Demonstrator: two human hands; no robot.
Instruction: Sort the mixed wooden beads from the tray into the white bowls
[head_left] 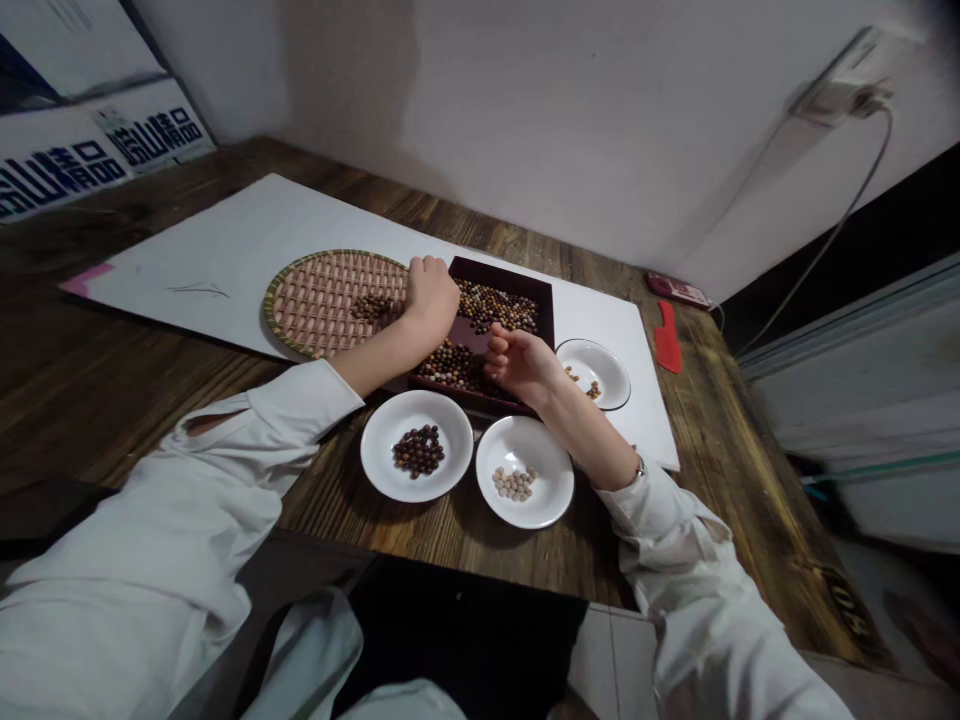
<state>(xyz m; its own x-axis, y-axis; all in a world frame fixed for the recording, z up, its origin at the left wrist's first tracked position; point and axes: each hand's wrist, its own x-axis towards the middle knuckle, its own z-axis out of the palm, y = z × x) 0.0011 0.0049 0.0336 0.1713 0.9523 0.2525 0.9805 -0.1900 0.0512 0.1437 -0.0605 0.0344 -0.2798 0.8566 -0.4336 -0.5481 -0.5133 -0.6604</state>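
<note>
Left hand (433, 295) curled at the woven tray's (311, 300) three o'clock; right hand (523, 368), fingers (498, 344) half-bent, over the box's (517, 281) four o'clock. Either gripping anything? Can't tell!

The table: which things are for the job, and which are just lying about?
Seem part of the job:
beads
dark box
woven tray
dark-bead bowl
pale-bead bowl
yellowish-bead bowl
white board

Seem just lying about:
red cleaver-shaped thing
phone-like thing
</note>
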